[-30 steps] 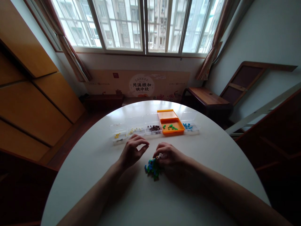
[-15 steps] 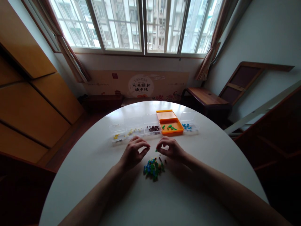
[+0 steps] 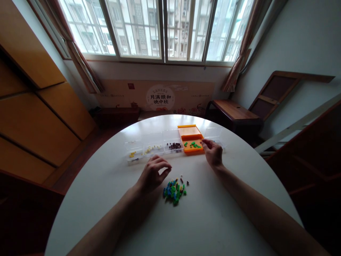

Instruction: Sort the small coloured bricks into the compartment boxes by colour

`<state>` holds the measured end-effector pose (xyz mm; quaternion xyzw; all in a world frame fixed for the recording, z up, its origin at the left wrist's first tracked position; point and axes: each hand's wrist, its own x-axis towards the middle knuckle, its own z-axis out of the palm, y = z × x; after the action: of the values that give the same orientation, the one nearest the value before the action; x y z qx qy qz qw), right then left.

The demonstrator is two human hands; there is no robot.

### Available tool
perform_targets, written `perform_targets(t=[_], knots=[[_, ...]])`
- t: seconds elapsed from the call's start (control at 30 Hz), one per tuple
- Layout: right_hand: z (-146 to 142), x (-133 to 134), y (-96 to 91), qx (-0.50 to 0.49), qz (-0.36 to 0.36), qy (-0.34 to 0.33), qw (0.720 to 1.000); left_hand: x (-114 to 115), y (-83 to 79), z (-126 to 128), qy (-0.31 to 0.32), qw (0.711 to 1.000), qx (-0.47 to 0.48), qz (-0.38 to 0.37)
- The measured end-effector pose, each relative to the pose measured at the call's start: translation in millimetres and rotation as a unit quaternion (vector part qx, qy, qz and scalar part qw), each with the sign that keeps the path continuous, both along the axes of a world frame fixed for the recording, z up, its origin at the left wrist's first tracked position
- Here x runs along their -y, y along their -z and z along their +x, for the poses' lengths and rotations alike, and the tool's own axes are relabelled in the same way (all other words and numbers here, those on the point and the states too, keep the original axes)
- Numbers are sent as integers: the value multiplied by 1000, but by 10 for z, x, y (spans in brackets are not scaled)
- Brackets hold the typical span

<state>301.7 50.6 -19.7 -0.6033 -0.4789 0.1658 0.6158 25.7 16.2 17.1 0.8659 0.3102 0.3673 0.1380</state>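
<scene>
My left hand [image 3: 154, 173] hovers just left of a pile of small toy bricks [image 3: 174, 191], mostly green and blue with a few yellow and brown. Its thumb and index tips nearly meet in a pinch; no piece can be made out there. My right hand [image 3: 214, 153] is at the right edge of an open orange box [image 3: 194, 150], fingertips pinched together over its rim. Whatever they hold is hidden. Several green bricks [image 3: 195, 145] lie inside the orange box.
Left of the orange box stand open clear boxes: one with dark brown bricks [image 3: 174, 145], one with cream bricks [image 3: 152, 149], one with yellow bricks [image 3: 132, 154]. Another clear box [image 3: 214, 133] is partly behind my right hand. All stand on a round white table [image 3: 106, 177].
My right hand has moved forward and right, from above the pile to the orange box; a green brick showed at its fingertips before. My left hand has barely moved.
</scene>
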Motion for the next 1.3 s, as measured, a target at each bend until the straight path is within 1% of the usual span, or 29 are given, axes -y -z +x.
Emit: perform_targets(t=[0.1, 0.3, 0.43, 0.5, 0.63, 0.73, 0.87, 1.1, 1.3], knots=[[-29, 28, -30, -8, 15, -13, 1000, -1, 6, -7, 9, 1000, -3, -13], [-100, 119, -77, 32, 12, -17, 999, -8, -29, -66, 48, 997, -23, -57], [-207, 198, -63, 67, 25, -55, 996, 2, -99, -99, 99, 982, -101, -125], [-271, 247, -65, 99, 41, -87, 990, 9, -120, -99, 109, 973, -140, -145], [-377, 337, -93, 161, 66, -143, 974, 18, -114, -84, 112, 969, -168, -146], [-427, 383, -109, 184, 70, -164, 967, 13, -95, -81, 113, 970, -165, -140], [-473, 424, -107, 199, 71, -189, 959, 2, -97, -86, 122, 968, -164, -145], [-541, 488, -110, 215, 75, -265, 937, -16, -117, -100, 129, 966, -162, -157], [-564, 528, -105, 216, 60, -288, 931, -40, -92, -104, 140, 968, -135, -158]])
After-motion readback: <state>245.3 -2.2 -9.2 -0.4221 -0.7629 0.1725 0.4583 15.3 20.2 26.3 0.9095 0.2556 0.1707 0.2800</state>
